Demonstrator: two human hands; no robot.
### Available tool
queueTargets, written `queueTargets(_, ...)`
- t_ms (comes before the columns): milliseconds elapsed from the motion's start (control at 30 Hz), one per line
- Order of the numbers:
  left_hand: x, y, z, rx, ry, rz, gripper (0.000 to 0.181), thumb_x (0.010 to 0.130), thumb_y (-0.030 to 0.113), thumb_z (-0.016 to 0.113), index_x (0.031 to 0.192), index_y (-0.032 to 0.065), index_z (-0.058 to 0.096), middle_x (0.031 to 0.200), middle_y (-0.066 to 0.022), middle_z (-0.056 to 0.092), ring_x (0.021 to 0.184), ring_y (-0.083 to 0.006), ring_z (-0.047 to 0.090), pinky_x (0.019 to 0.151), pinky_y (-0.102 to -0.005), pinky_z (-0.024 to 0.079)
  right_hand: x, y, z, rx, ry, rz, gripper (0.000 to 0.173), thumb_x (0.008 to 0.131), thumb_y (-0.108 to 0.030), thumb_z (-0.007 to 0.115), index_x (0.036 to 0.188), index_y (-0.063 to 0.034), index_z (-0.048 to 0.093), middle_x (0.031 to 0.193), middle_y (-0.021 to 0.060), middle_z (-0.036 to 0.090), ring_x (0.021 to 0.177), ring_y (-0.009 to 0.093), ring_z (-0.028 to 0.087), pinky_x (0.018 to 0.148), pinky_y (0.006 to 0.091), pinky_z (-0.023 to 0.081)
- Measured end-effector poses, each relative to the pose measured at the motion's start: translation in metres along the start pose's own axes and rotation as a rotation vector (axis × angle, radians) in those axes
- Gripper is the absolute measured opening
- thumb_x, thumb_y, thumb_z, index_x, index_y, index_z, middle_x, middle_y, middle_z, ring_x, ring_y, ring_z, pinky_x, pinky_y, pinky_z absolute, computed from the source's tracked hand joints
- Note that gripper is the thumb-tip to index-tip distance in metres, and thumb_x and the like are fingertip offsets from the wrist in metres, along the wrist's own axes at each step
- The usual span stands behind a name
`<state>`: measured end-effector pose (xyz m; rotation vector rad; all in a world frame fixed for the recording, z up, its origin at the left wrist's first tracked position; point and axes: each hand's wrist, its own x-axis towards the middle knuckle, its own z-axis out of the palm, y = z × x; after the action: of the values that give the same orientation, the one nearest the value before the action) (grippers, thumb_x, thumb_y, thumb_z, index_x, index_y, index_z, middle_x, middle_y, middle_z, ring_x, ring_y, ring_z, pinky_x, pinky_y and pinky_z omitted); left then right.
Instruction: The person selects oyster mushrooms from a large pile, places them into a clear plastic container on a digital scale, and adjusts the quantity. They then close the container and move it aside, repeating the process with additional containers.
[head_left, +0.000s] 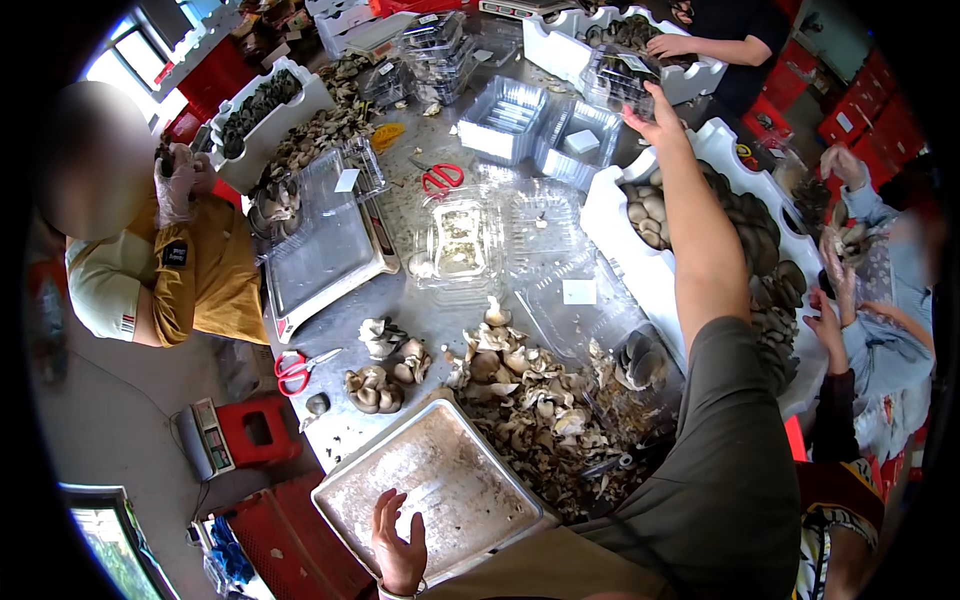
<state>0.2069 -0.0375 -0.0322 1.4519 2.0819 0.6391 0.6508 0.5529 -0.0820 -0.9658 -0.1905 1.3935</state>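
My right arm reaches far over the table, and my right hand (654, 120) grips the near end of a clear plastic clamshell box (616, 79). Dark mushrooms show inside it, and a white label is on its lid. My left hand (399, 541) is open, with fingers apart and nothing in it, over the stained metal pan of a weighing scale (442, 480). Beyond the pan lie small clusters of oyster mushrooms (373, 390) and a heap of mushroom trimmings (532, 405). An opened clear clamshell (461, 232) rests flat on the steel table.
Under my right arm stands a white foam crate (630, 262) of oyster mushrooms. Red-handled scissors (292, 373) lie at the left edge, another pair (442, 178) farther back. Nested clear trays (504, 120) stand beyond. A second scale (322, 255) is near a co-worker (172, 262); others work right.
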Motion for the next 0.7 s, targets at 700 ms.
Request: queueTargets(700, 0.011, 0.017, 0.011, -0.086, 0.096, -0.042, 0.024, 0.075, -0.006, 0.056, 0.099, -0.0028, 0.056, 0.102, -0.0168, 0.059, 0.077, -0.0213, 0.063, 0.067, -0.0282, 0.051, -0.07, 0.25, 0.178, 0.156, -0.313, 0.53, 0.07, 0.064, -0.016, 0.074, 0.118, -0.0013, 0.033, 0.116, 0.0285, 0.035, 0.108, 0.04, 0.041, 0.083, 0.0484, 0.05)
